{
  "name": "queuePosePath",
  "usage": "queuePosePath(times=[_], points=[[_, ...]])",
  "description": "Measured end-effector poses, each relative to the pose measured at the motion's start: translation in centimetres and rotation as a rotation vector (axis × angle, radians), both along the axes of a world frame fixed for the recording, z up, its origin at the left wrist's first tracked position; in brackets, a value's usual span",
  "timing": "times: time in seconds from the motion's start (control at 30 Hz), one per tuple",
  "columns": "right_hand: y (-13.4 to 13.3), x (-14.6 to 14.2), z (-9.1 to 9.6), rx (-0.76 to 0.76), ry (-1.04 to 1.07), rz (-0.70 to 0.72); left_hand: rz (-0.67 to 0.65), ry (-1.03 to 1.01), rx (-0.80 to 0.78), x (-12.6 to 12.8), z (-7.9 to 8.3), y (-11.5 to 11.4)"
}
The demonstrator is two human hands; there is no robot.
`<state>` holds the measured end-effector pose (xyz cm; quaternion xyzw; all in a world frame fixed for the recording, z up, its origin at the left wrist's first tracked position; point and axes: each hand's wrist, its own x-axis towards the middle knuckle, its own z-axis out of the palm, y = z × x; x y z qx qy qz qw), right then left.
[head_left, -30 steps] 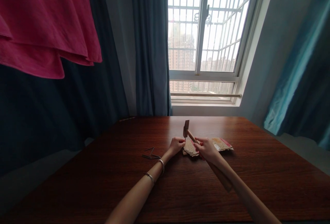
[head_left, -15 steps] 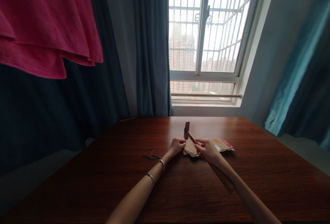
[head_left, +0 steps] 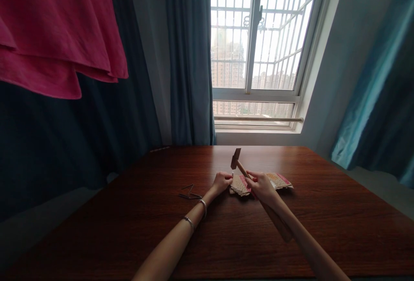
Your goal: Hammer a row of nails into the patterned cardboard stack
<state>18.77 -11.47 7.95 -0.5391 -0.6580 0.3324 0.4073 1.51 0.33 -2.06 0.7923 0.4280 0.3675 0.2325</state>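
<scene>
My right hand [head_left: 261,187] is closed round the wooden handle of a small hammer [head_left: 236,159], whose metal head stands raised above the table. My left hand [head_left: 221,182] is pinched shut at the left edge of a fanned stack of dotted pink and cream cards [head_left: 277,180], holding something too small to name, possibly a nail, just under the hammer head. The cards lie flat on the dark wooden table [head_left: 129,225]. The handle's long end runs back along my right forearm.
A few thin metal nails [head_left: 190,194] lie on the table left of my left wrist. Behind the table are a barred window [head_left: 258,44] and blue curtains [head_left: 189,61]. A pink cloth [head_left: 54,31] hangs at the upper left.
The hammer head has lifted slightly and tilted to the right. Both hands stay in place at the cards.
</scene>
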Motion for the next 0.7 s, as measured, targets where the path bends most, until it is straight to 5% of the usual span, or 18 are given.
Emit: queuePosePath(times=[0.7], points=[[-0.16,-0.27,-0.29,-0.003,0.008,0.021,0.02,0.052,-0.015,0.08,0.71,-0.39]])
